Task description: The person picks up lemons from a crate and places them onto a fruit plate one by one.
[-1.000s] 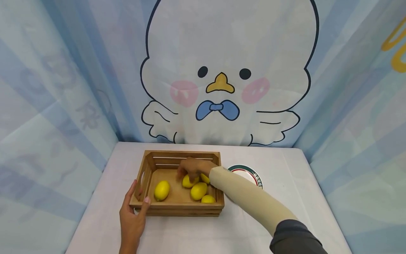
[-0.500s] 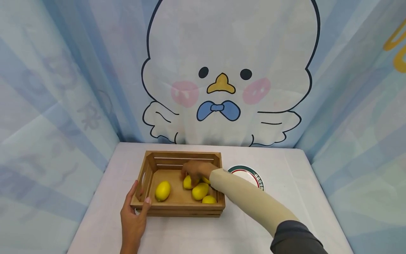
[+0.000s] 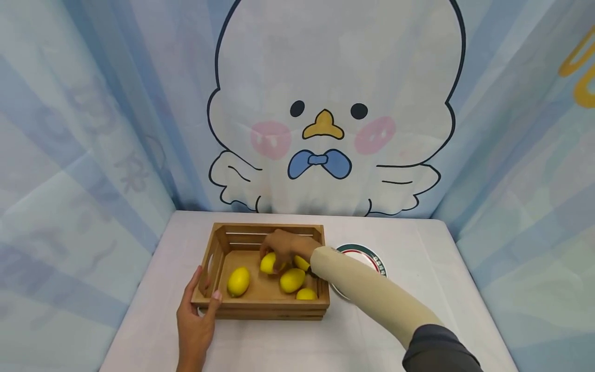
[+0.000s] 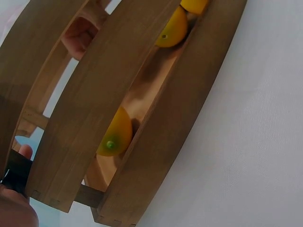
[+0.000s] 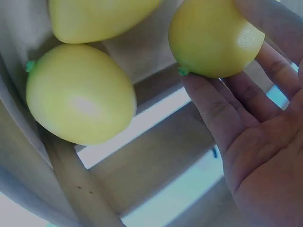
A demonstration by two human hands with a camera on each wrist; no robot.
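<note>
A slatted wooden crate (image 3: pixel 269 310) on the table holds several yellow lemons. My left hand (image 3: pixel 196 323) grips its front left corner, thumb over the front rim and fingers along the left side. Inside the crate, my right hand (image 3: pixel 283 245) pinches one lemon (image 5: pixel 213 40) between thumb and fingers; the right wrist view shows this from below. One lemon (image 3: pixel 238 281) lies alone at the left. At the crate's right side are another lemon (image 3: pixel 293 280), a front-corner lemon (image 3: pixel 307 294) and a lemon (image 3: pixel 301 262) partly covered by the right wrist.
To the right of the crate lies a white plate (image 3: pixel 360 254) with a green and red rim, partly hidden under the right forearm. A white cloth (image 3: pixel 409 258) covers the table. Printed curtains (image 3: pixel 325 196) enclose the back and both sides.
The right hand now has its lemon slightly farther left, apart from the lemons at the right. The left hand keeps its grip and the crate stays put.
</note>
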